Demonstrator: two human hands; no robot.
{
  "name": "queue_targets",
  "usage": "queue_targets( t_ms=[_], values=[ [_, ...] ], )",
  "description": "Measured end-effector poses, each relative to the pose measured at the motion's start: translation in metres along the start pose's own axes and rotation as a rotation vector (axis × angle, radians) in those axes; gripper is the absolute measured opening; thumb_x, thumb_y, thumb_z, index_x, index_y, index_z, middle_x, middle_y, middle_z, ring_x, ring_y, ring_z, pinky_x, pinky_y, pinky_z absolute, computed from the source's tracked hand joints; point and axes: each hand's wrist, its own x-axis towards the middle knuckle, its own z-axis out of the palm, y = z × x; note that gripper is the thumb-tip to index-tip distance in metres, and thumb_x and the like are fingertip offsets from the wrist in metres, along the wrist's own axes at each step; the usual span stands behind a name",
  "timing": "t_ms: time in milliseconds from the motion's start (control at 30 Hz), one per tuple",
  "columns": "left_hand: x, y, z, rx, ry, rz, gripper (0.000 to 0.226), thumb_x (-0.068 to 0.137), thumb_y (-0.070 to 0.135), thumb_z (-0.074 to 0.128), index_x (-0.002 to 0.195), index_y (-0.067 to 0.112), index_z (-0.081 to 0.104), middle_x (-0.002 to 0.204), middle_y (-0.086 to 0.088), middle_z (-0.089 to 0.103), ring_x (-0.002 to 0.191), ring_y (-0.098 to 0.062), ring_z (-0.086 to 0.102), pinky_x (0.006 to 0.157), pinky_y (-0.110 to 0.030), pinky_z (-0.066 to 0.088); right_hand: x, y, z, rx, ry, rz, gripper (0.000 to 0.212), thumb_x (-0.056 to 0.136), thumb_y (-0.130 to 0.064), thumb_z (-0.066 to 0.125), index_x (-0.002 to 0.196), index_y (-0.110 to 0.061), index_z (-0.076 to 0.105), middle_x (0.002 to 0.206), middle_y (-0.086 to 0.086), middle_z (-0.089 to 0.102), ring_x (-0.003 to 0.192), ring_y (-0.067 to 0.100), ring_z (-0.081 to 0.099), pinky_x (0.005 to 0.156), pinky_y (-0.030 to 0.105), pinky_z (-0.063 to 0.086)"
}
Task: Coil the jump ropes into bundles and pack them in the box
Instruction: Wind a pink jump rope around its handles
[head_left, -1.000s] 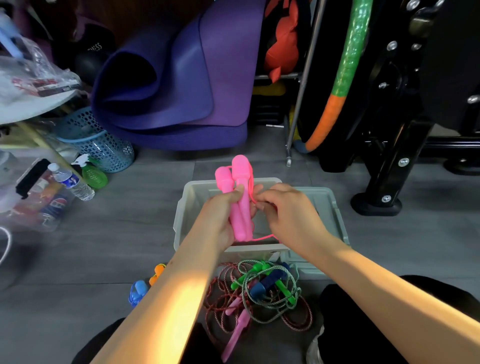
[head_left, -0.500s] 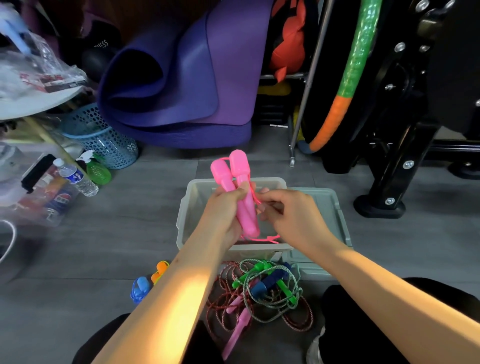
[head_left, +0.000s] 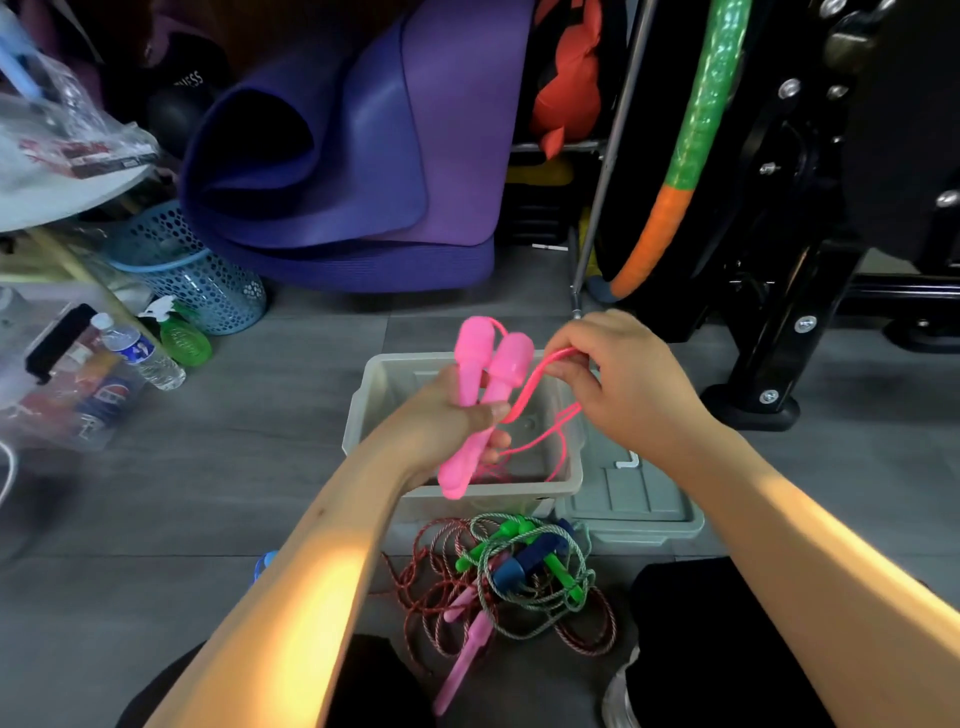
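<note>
Jump rope handles (head_left: 480, 400), both pink, sit side by side in your left hand (head_left: 447, 421), which is wrapped round their middles with the fat ends tilted up and away from you. Your right hand (head_left: 623, 384) is raised just to the right of them, its fingertips pinching a loop of the pink cord (head_left: 535, 379). From that pinch the cord runs back down to your left hand, and more loops of it hang loosely into the box (head_left: 569, 483). You hold the handles and cord above the open grey box, which stands on the floor. Its lid (head_left: 634, 499) lies flat against the box's right side. Nearer to you, in front of the box, a tangled pile of ropes (head_left: 519, 577) lies on the floor, red and green cords mixed with green, blue and pink handles.
</note>
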Motion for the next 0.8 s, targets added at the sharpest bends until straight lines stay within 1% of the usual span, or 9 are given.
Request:
queue_targets(
  t_ms=[67, 133, 267, 433, 500, 600, 667, 733, 800],
  values=[
    [-0.002, -0.002, 0.003, 0.013, -0.085, -0.01, 0.022, 0.094, -0.001, 0.05, 0.099, 0.02, 0.05, 0.084, -0.004, 0.057, 0.059, -0.008, 0.061, 0.055, -0.024, 0.053, 0.001, 0.0, -0.002, 0.051, 0.003, -0.019, 0.006, 0.081, -0.016, 0.067, 0.087, -0.014, 0.067, 0.072, -0.013, 0.053, 0.075, 0.009, 0.046, 0.069, 0.028, 0.037],
    [-0.001, -0.004, 0.003, 0.037, -0.131, -0.031, 0.023, 0.093, 0.001, 0.053, 0.107, 0.019, 0.051, 0.087, -0.002, 0.058, 0.066, -0.011, 0.06, 0.06, -0.026, 0.053, 0.002, 0.0, -0.003, 0.127, -0.034, 0.004, 0.01, 0.08, -0.012, 0.069, 0.09, -0.014, 0.069, 0.069, -0.02, 0.047, 0.072, -0.004, 0.044, 0.067, 0.012, 0.032],
    [-0.002, -0.006, 0.007, 0.151, -0.228, -0.05, 0.028, 0.092, 0.002, 0.056, 0.116, 0.012, 0.047, 0.085, -0.003, 0.058, 0.07, -0.013, 0.058, 0.062, -0.025, 0.052, 0.005, 0.0, -0.006, 0.206, -0.132, 0.039, 0.014, 0.076, -0.015, 0.075, 0.088, -0.019, 0.074, 0.074, -0.014, 0.056, 0.071, -0.012, 0.051, 0.067, 0.003, 0.033],
    [-0.005, -0.009, 0.016, 0.366, -0.371, -0.078, 0.011, 0.092, 0.016, 0.06, 0.097, 0.023, 0.052, 0.08, -0.004, 0.058, 0.073, -0.016, 0.057, 0.074, -0.033, 0.054, 0.006, -0.011, -0.005, 0.223, -0.338, 0.056, 0.019, 0.077, -0.021, 0.074, 0.095, -0.028, 0.075, 0.077, -0.02, 0.059, 0.074, -0.014, 0.052, 0.07, 0.001, 0.034],
    [-0.005, -0.011, 0.017, 0.417, -0.409, -0.065, 0.013, 0.091, 0.022, 0.062, 0.101, 0.025, 0.054, 0.074, -0.001, 0.058, 0.072, -0.016, 0.056, 0.076, -0.035, 0.054, 0.008, -0.012, -0.003, 0.234, -0.394, 0.068, 0.022, 0.077, -0.018, 0.074, 0.096, -0.027, 0.075, 0.074, -0.023, 0.058, 0.072, -0.019, 0.052, 0.068, 0.0, 0.035],
    [-0.006, -0.011, 0.018, 0.54, -0.509, -0.03, 0.023, 0.092, 0.022, 0.061, 0.107, 0.037, 0.052, 0.07, 0.003, 0.057, 0.069, -0.013, 0.057, 0.065, -0.025, 0.052, 0.011, -0.006, -0.006, 0.269, -0.503, 0.096, 0.024, 0.075, -0.015, 0.076, 0.098, -0.023, 0.075, 0.07, -0.021, 0.061, 0.065, -0.018, 0.054, 0.064, 0.002, 0.036],
    [-0.011, -0.01, 0.02, 0.63, -0.576, -0.018, 0.009, 0.092, 0.019, 0.06, 0.088, 0.026, 0.057, 0.067, 0.004, 0.056, 0.064, -0.009, 0.057, 0.062, -0.017, 0.05, 0.012, -0.001, -0.008, 0.301, -0.624, 0.103, 0.024, 0.073, -0.014, 0.077, 0.095, -0.023, 0.075, 0.071, -0.018, 0.065, 0.064, -0.015, 0.056, 0.064, 0.003, 0.038],
    [-0.015, -0.008, 0.02, 0.659, -0.635, -0.001, 0.011, 0.092, 0.016, 0.061, 0.083, 0.022, 0.057, 0.067, 0.006, 0.057, 0.058, 0.0, 0.055, 0.059, -0.013, 0.049, 0.011, 0.003, -0.011, 0.466, -0.759, 0.159, 0.021, 0.073, -0.009, 0.077, 0.089, -0.022, 0.075, 0.071, -0.014, 0.07, 0.067, -0.009, 0.06, 0.067, 0.006, 0.044],
    [-0.018, -0.003, 0.014, 0.604, -0.655, 0.019, 0.007, 0.089, 0.012, 0.062, 0.089, 0.018, 0.058, 0.073, 0.002, 0.06, 0.059, 0.001, 0.055, 0.059, -0.013, 0.048, 0.009, 0.005, -0.01, 0.755, -0.8, 0.287, 0.017, 0.072, -0.005, 0.072, 0.082, -0.018, 0.072, 0.068, -0.009, 0.07, 0.065, -0.001, 0.062, 0.064, 0.012, 0.048]
  ],
)
